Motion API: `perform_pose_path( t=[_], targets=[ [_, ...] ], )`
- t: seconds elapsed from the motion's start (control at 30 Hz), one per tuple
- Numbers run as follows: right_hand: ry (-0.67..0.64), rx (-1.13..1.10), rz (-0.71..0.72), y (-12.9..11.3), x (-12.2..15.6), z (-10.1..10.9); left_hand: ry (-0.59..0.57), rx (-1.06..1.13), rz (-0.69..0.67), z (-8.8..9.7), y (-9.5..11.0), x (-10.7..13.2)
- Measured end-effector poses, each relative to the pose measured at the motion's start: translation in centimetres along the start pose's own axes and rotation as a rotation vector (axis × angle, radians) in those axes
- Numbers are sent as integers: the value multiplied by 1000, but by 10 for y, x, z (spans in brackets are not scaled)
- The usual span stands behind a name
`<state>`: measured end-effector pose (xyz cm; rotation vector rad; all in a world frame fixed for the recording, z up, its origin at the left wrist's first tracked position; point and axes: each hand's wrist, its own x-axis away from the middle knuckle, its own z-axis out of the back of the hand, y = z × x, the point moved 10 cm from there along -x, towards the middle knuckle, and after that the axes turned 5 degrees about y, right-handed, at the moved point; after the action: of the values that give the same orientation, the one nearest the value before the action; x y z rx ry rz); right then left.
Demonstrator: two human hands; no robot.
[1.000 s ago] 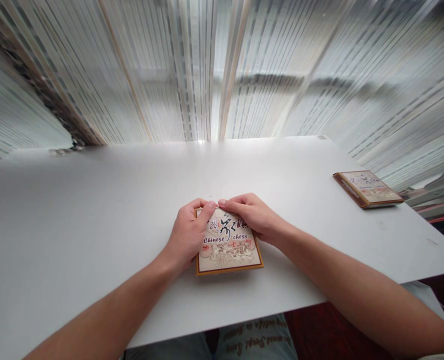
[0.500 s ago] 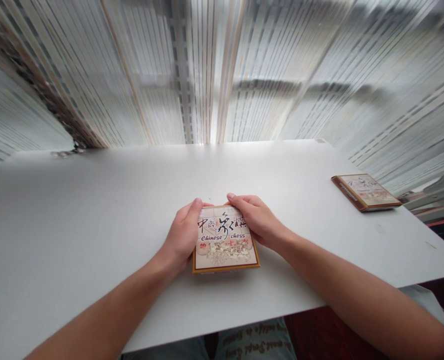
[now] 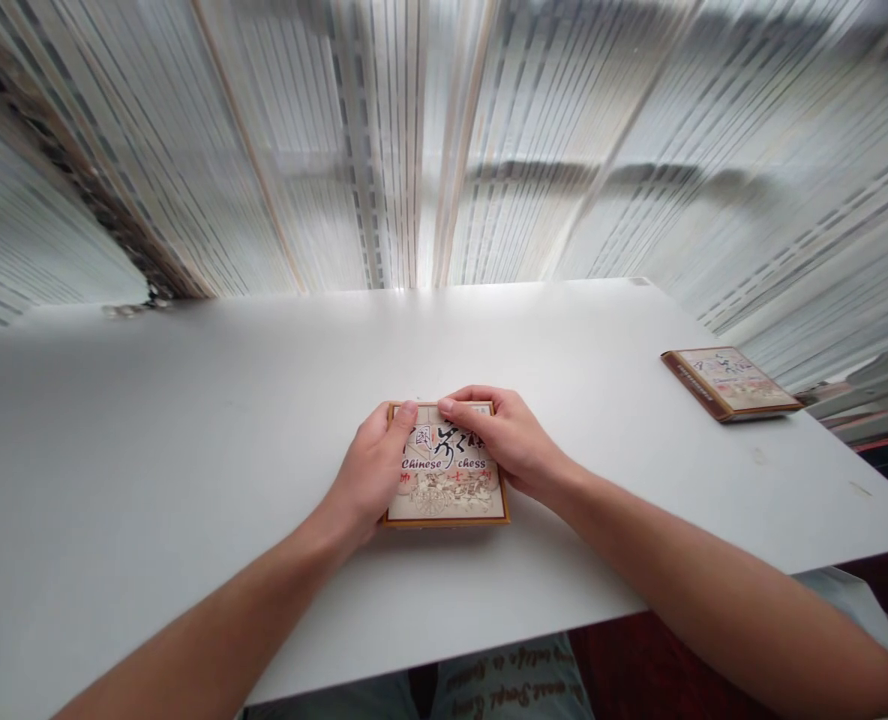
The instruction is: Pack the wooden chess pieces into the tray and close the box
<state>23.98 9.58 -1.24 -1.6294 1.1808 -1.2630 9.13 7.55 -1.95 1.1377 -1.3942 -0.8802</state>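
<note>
A flat square Chinese chess box (image 3: 448,490) is between my two hands near the middle of the white table. Its printed top, with dark lettering and a brown-gold border, faces up. My left hand (image 3: 375,462) grips the left side, thumb lying on the top face. On the opposite side, my right hand (image 3: 508,438) is closed round the upper right part, thumb near the top edge and fingers behind it. The fingers under the box are hidden. Whether the box touches the table, I cannot tell.
A second box with similar print (image 3: 736,380) lies at the right edge of the white table (image 3: 189,420). Striped curtains (image 3: 579,130) hang behind the far edge. A bead chain (image 3: 155,292) reaches the back left corner. My legs (image 3: 515,685) are below the front edge.
The box in my hands has shifted slightly up and left and lies flatter to view. Both thumbs have moved further onto its top face. The second box stays in place.
</note>
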Motion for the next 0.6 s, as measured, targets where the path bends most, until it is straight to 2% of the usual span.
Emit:
perform_pose_path(
  t=[0.13, 0.3, 0.5, 0.6],
  targets=[
    [8, -52, -21, 4, 6, -3, 64, -15, -42, 8, 0, -7],
    [34, -17, 67, 0, 8, -2, 86, 61, -11, 7, 1, -7],
    [113, -38, 136, -9, 0, 8, -42, -56, 127, -9, -3, 9],
    [90, -52, 97, -5, 1, 5, -40, -83, 98, -7, -2, 9]
  ],
)
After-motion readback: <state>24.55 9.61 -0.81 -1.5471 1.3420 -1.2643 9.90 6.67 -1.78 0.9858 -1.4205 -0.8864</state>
